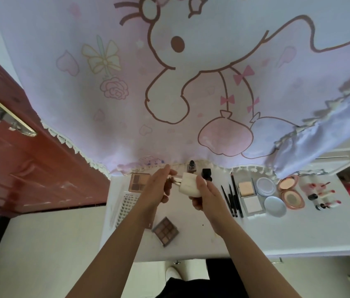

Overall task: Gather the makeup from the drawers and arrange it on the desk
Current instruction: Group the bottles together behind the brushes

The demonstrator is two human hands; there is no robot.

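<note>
Both my hands hold a cream-white makeup bottle (188, 183) above the back middle of the white desk (277, 233). My right hand (204, 193) grips the bottle's body from below. My left hand (159, 188) pinches the gold cap end (176, 179) at its left. Behind it stand a brown bottle (191, 166) and a black bottle (206, 174). A nine-pan eyeshadow palette (165, 231) lies near the front, and a brown palette (138, 181) lies at the back left.
A white lash box (126, 208) lies at the left. To the right lie several black pencils (233, 197), powder compacts (250, 196), round compacts (291, 191) and lipsticks (322, 194). A pink cartoon cloth (169, 82) hangs behind the desk. A red door (19, 158) stands at the left.
</note>
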